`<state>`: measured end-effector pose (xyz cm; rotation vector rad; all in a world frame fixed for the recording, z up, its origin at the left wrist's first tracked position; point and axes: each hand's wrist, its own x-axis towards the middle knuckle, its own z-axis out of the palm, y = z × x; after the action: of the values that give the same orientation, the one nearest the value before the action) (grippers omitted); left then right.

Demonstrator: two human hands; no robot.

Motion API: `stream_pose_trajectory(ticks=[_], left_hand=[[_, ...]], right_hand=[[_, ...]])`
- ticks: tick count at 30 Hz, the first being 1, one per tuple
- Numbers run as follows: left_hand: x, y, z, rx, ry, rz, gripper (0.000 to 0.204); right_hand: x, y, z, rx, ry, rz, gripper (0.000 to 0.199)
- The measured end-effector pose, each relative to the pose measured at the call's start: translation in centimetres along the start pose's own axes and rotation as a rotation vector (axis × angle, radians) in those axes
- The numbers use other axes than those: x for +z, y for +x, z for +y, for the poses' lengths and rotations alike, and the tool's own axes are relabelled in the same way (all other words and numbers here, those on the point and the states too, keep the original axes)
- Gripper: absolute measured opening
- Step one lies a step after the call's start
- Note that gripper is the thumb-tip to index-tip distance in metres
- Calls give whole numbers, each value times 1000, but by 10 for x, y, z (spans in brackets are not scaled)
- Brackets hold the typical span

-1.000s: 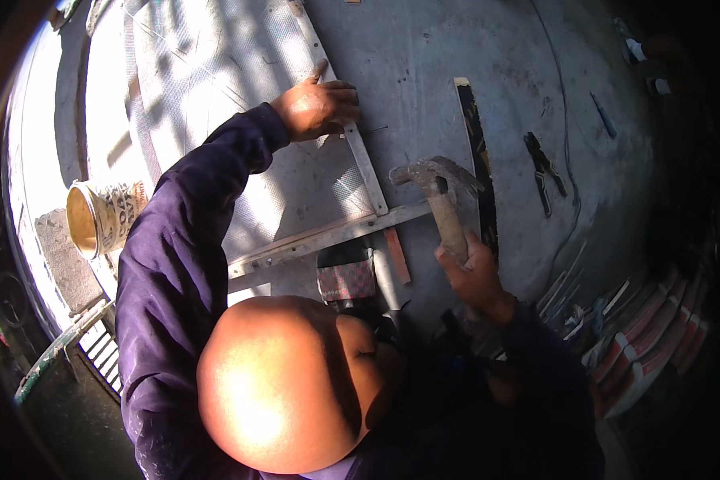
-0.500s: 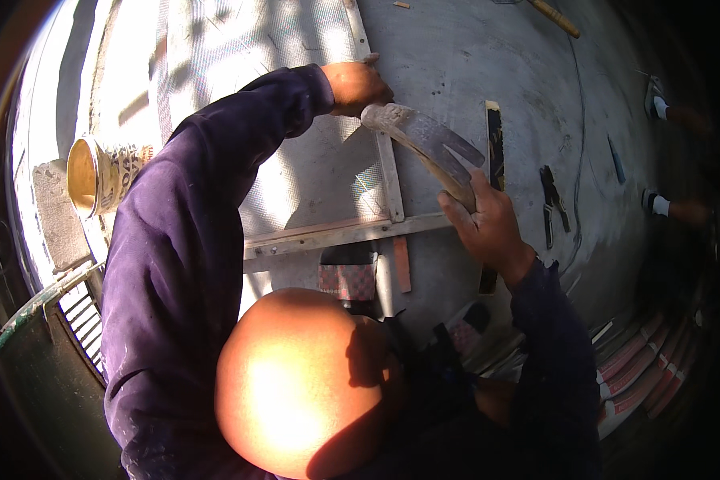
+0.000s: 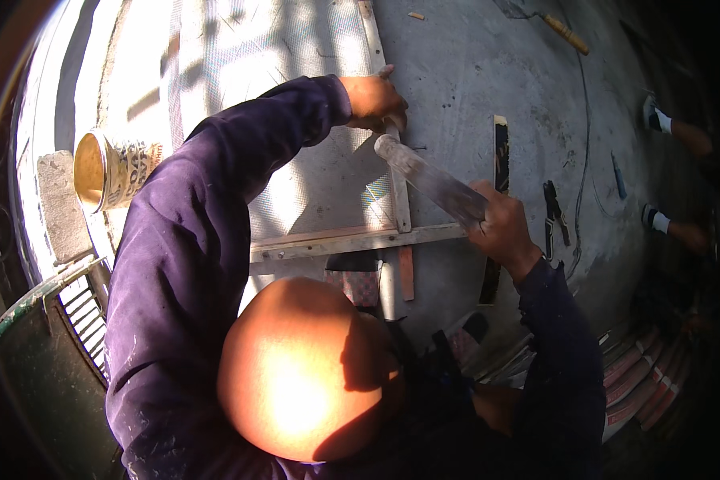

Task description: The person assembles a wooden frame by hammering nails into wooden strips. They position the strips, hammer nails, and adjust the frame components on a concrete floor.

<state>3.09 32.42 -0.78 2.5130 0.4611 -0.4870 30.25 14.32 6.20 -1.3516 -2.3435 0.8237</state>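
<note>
A wooden frame [image 3: 352, 238] covered with pale mesh [image 3: 296, 160] lies flat on the concrete floor. My left hand [image 3: 374, 100] rests with curled fingers on its upright slat [image 3: 398, 200], near the top. My right hand [image 3: 500, 226] grips the handle of a hammer [image 3: 432, 180]. The hammer slants up to the left, and its head [image 3: 386, 146] is down at the slat, just below my left hand. A thin nail-like line shows beside the head. A bare head and dark purple sleeves fill the lower half of the view.
A tin can [image 3: 108, 170] lies on its side at the left, beside a concrete block [image 3: 62, 210]. A dark strip [image 3: 500, 152] and pliers [image 3: 552, 216] lie right of the frame. Another person's feet [image 3: 666, 120] show at the far right. A wooden-handled tool [image 3: 566, 34] lies at the top.
My right hand has swung the hammer from raised at the right down and left onto the slat by my left hand. My left hand has stayed on the slat.
</note>
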Motion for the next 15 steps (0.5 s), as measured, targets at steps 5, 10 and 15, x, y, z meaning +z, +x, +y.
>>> stream_pose_trajectory(ticks=[5, 10, 15], left_hand=[[3, 0, 0, 10, -17, 13, 39], [7, 2, -5, 24, -46, 49, 38], [6, 4, -10, 43, 9, 47, 42]], right_hand=[[3, -1, 3, -73, -16, 83, 28], [-3, -2, 1, -335, 566, 409, 33], [2, 8, 17, 373, -137, -202, 32]])
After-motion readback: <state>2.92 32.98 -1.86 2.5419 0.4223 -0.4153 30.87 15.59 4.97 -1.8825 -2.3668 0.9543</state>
